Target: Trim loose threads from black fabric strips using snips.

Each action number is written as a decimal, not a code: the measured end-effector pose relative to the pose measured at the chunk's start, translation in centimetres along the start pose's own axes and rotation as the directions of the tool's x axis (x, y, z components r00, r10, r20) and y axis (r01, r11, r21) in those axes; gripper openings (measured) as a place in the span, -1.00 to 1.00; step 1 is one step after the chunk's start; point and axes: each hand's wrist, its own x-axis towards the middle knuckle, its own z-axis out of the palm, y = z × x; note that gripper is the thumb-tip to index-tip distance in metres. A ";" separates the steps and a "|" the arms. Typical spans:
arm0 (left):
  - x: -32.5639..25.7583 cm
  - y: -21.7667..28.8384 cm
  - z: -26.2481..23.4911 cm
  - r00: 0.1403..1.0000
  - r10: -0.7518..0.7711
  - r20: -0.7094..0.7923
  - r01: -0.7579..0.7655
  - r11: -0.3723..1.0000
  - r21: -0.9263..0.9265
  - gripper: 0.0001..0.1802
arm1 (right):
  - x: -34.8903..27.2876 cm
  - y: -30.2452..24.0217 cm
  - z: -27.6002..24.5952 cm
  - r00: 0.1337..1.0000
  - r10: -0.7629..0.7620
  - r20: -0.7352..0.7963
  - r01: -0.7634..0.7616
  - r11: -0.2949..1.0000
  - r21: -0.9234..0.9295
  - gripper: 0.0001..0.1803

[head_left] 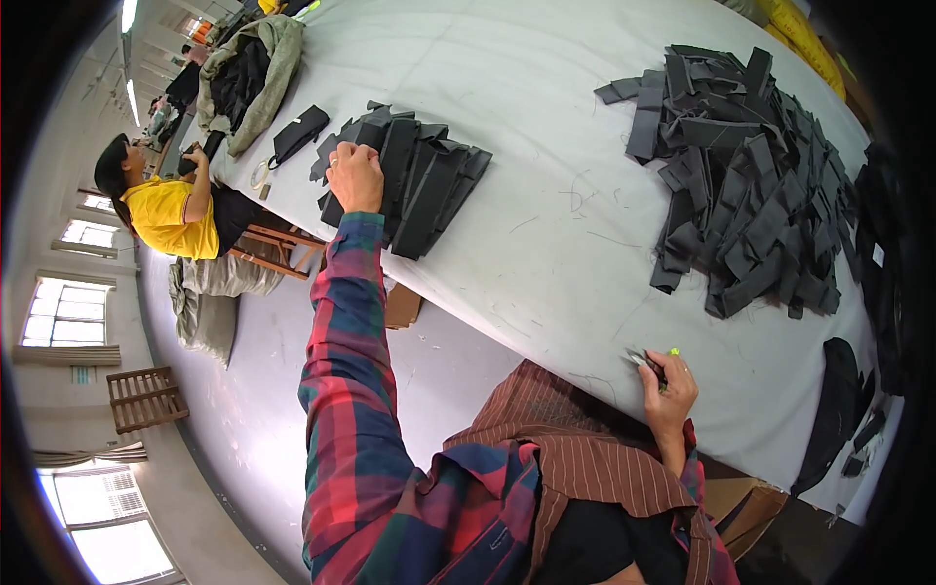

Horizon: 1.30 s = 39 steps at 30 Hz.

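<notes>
My left hand (356, 178) reaches out to a neat, fanned pile of dark grey fabric pieces (414, 180) at the table's near left edge. Its fingers are bent together on a fabric piece at the pile's left part; their tips are partly hidden. Low over the near right of the table, my right hand (671, 398) is closed round small thread snips (645, 363), blades pointing up and left. A yellow-green bit shows at its fingers. Farther right lies a large loose heap of dark grey fabric strips (746, 185).
The white-covered table (546, 263) carries loose thread ends. Past the pile lie a black pouch-like piece (299, 135), a tape roll (259, 175) and an open sack (283, 68). Black pieces (829, 409) line the right edge. A person in yellow (175, 214) sits at the far left.
</notes>
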 end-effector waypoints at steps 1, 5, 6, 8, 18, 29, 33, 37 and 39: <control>-0.1 -0.4 -0.1 0.999 -0.030 -0.045 0.026 0.995 -0.098 -0.96 | 0.0 0.0 0.0 1.000 0.001 0.004 -0.001 1.000 -0.006 -0.81; -1.0 -0.1 -2.3 0.987 -0.132 -0.095 0.084 0.913 -0.398 -0.97 | -0.1 -0.1 0.1 1.000 0.004 -0.013 -0.003 1.000 0.011 -0.81; -1.5 0.7 -3.5 0.982 -0.157 -0.109 0.091 0.885 -0.458 -0.98 | -0.2 -0.1 0.0 1.000 0.006 -0.014 -0.006 1.000 0.009 -0.81; -2.9 2.1 -5.5 0.986 -0.150 -0.067 0.091 0.838 -0.539 -0.97 | -0.2 0.1 0.1 1.000 0.013 -0.023 -0.013 1.000 0.004 -0.82; -6.2 1.5 -8.2 0.884 -0.231 0.406 0.454 0.226 -0.862 -0.90 | -0.1 -0.4 0.1 0.999 0.003 -0.050 0.000 0.998 0.059 -0.83; -5.2 12.9 -18.2 0.797 0.332 0.504 0.600 -0.347 -0.721 -0.87 | 2.2 -4.1 -1.3 0.978 0.192 0.085 -0.208 0.841 0.500 -0.49; -8.7 19.0 -21.1 0.651 0.577 0.493 0.753 -0.412 -0.513 -0.92 | 4.4 -7.1 -1.8 0.997 0.077 -0.009 -0.055 0.778 0.626 -0.25; -10.5 22.8 -22.6 0.590 0.666 0.457 0.801 -0.407 -0.439 -0.91 | 4.8 -6.4 -2.1 0.983 0.167 -0.076 -0.090 0.800 0.593 -0.22; -10.5 23.7 -22.6 0.604 0.690 0.399 0.792 -0.464 -0.396 -0.89 | 4.8 -6.2 -2.6 0.990 0.115 -0.085 -0.036 0.772 0.635 -0.23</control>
